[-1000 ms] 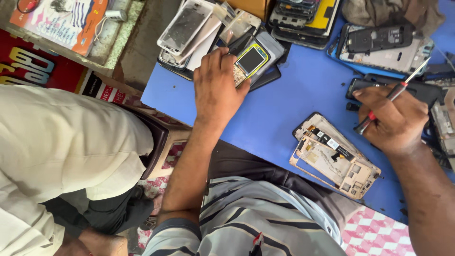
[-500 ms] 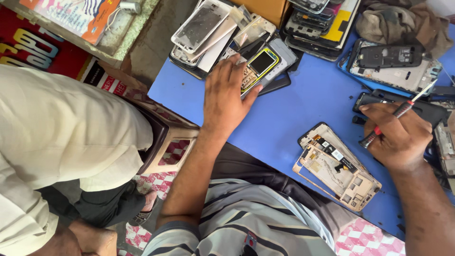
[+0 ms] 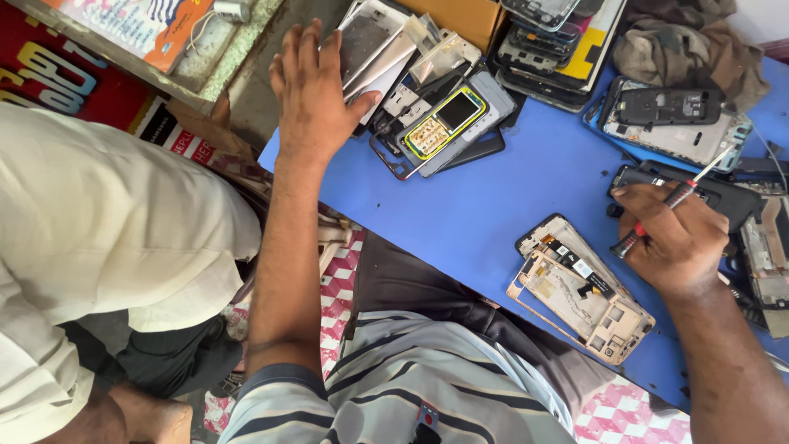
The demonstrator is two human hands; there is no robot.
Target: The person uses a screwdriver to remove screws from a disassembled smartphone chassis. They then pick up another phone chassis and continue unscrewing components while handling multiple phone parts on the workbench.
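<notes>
blue table carries the parts. left hand lies flat at the table's left edge, fingers spread wide, holding nothing, touching the pile of phone covers. yellow-rimmed keypad phone lies just beside it, on the pile. right hand is closed around a red-handled screwdriver, just beside the opened phone frame. person in a cream shirt stands at left.
</notes>
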